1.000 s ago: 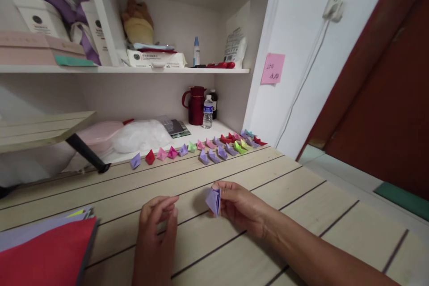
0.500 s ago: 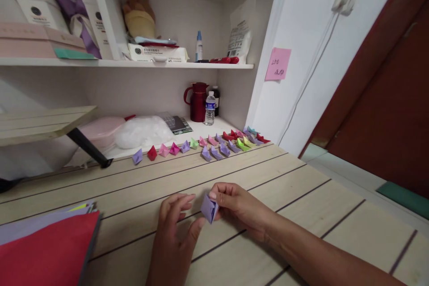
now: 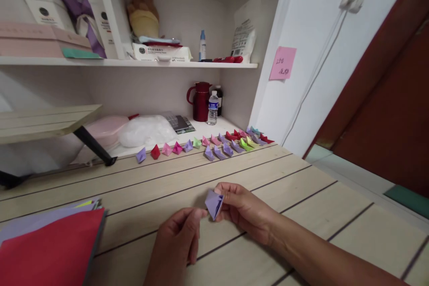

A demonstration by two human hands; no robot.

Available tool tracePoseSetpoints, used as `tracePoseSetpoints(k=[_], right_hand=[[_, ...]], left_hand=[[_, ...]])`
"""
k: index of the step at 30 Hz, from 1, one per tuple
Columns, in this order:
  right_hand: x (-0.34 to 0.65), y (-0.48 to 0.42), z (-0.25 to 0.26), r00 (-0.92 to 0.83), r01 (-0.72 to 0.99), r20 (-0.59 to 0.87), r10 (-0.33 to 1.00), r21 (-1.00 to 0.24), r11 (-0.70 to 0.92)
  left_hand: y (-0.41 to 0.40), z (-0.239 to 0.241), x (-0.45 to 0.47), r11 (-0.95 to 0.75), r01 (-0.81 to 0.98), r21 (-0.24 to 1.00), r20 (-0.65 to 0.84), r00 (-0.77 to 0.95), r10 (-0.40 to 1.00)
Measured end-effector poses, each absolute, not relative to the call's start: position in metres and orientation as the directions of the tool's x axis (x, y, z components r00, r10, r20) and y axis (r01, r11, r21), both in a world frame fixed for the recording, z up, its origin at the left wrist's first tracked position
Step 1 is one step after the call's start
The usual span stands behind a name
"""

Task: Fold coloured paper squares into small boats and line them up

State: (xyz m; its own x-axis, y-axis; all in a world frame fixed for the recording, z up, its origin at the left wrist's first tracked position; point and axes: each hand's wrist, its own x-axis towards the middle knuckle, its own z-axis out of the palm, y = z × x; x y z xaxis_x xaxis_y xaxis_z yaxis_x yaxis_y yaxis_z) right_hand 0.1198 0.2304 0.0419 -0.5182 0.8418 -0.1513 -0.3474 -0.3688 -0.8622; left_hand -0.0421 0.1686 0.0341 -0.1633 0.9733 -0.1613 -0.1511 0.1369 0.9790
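Note:
A small folded lilac paper (image 3: 213,204), pointed at its lower end with a slit along one side, is pinched between the thumb and fingers of my right hand (image 3: 239,205). It is held just above the wooden tabletop. My left hand (image 3: 181,234) has its thumb and forefinger pressed together and the other fingers curled. Its fingertips are right beside the paper's lower left edge; whether they touch it I cannot tell. Beyond my hands, several folded paper boats (image 3: 227,149) in lilac, red, pink, green and yellow stand in rows along the table's back edge.
At the left lies a stack of coloured sheets with a red sheet (image 3: 50,250) on top. A small raised stand (image 3: 43,123) with black legs is behind it. A dark red jug (image 3: 201,102) and a water bottle (image 3: 212,108) stand at the back under the shelf (image 3: 134,64).
My left hand's spread fingers have closed into a pinch beside the paper. The lilac paper has turned in my right hand, showing a broader face. The view has shifted slightly.

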Motion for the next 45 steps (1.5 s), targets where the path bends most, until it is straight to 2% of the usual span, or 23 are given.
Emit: tracePoseSetpoints(k=[5,9,12,20,25,37,41,45], right_hand=[[0.116,0.225,0.046,-0.522,-0.312,-0.133,0.842,-0.889,-0.334],[0.115,0.224,0.044,-0.517,-0.289,-0.105,0.849,-0.912,-0.289],[0.115,0.224,0.042,-0.509,-0.297,-0.083,0.857,-0.917,-0.266],[0.112,0.221,0.049,-0.474,-0.235,-0.026,0.88,-0.959,-0.155],[0.113,0.219,0.051,-0.409,-0.218,0.11,0.906,-0.976,0.02],[0.108,0.21,0.05,-0.408,-0.12,0.097,0.908,-0.991,0.053],[0.106,0.21,0.052,-0.386,-0.1,0.142,0.912,-0.989,0.112],[0.105,0.209,0.053,-0.406,-0.113,0.131,0.904,-0.989,0.093]], left_hand=[[0.167,0.04,-0.044,0.183,-0.245,0.952,-0.207,-0.077,0.975],[0.168,0.042,-0.047,0.254,-0.189,0.949,-0.253,0.03,0.967],[0.168,0.041,-0.047,0.279,-0.153,0.948,-0.275,0.047,0.96],[0.17,0.042,-0.053,0.302,-0.275,0.913,-0.282,0.111,0.953],[0.17,0.043,-0.054,0.285,-0.345,0.894,-0.279,0.066,0.958],[0.169,0.033,-0.051,0.178,-0.27,0.946,-0.205,-0.074,0.976],[0.168,0.033,-0.049,0.157,-0.252,0.955,-0.183,-0.083,0.98],[0.17,0.032,-0.049,0.161,-0.256,0.953,-0.19,-0.092,0.978]])
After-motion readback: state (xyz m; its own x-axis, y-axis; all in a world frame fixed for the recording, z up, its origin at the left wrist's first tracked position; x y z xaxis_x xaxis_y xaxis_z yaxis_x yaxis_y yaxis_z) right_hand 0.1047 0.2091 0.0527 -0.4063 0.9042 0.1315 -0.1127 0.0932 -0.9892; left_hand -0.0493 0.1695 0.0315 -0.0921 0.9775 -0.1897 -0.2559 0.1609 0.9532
